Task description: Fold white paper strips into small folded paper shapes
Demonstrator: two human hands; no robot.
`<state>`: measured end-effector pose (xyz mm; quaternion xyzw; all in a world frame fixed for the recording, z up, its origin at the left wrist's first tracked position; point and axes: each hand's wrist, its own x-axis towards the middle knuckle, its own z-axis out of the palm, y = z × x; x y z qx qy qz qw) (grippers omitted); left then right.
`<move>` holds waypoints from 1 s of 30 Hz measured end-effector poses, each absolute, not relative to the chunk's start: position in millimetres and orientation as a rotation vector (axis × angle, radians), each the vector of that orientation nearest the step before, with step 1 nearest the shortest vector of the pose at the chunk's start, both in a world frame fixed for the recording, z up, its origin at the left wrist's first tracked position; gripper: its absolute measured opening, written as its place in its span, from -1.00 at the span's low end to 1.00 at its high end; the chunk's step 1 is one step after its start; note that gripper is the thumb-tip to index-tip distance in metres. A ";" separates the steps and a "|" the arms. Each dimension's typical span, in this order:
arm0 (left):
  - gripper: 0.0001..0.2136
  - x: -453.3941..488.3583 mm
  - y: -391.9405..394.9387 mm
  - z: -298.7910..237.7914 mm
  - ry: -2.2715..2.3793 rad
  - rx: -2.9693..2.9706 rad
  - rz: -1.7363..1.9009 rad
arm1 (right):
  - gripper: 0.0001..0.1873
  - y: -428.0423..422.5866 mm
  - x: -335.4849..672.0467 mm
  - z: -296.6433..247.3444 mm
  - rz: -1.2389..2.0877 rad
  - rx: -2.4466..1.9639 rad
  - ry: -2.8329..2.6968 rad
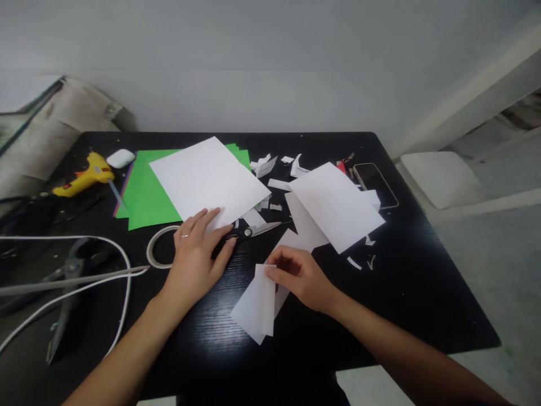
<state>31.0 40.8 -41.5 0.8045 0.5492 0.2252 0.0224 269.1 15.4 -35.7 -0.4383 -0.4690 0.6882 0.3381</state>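
Observation:
My right hand [298,276] pinches the top of a folded white paper piece [256,304] that lies on the black table [401,282] near the front edge. My left hand [196,254] lies flat with fingers spread, fingertips on the corner of a large white sheet [209,180] and thumb beside the black-handled scissors [249,231]. The scissors lie closed on the table between my hands, blades pointing right.
Green paper sheets [146,194] lie under the white sheet. More white sheets [333,206] and small scraps sit right of centre, with a phone [375,183] behind. A yellow glue gun [84,175], white earbud case [120,158], white cable [122,282] and pliers [67,282] are at left.

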 end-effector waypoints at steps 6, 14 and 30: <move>-0.61 32.3 38.2 -53.6 1.742 2.529 0.519 | -0.78 16.1 268.7 -36.9 1.795 -1.147 -1.206; -0.47 30.8 40.4 -52.9 1.815 2.364 0.722 | -0.73 17.3 269.2 -37.0 1.796 -1.147 -1.189; -0.58 29.6 40.3 -47.2 1.854 2.234 0.840 | -0.73 16.7 268.5 -46.0 1.824 -1.053 -1.046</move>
